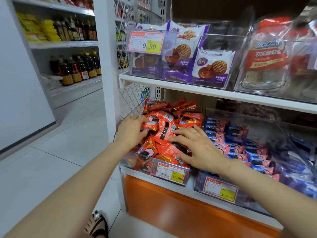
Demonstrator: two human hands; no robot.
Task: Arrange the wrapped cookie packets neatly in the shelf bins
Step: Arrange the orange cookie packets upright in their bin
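1. Low at the centre of the head view, we are sorting the red cookie packets (165, 129), which are heaped in the clear bin (127, 161) with their long axes pointing every way.
2. Our left hand (131, 130) is curling thumb and fingers round a packet (150, 125) at the heap's left edge.
3. Our right hand (199, 148) is pressing flat with fingers spread on the lower right, so the heap is lying between both hands.

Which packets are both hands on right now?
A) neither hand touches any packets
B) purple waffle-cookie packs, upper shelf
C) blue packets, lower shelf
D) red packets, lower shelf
D: the left hand and the right hand both lie on the heap of red packets in the lower shelf's left bin; the blue packets beside it are untouched.
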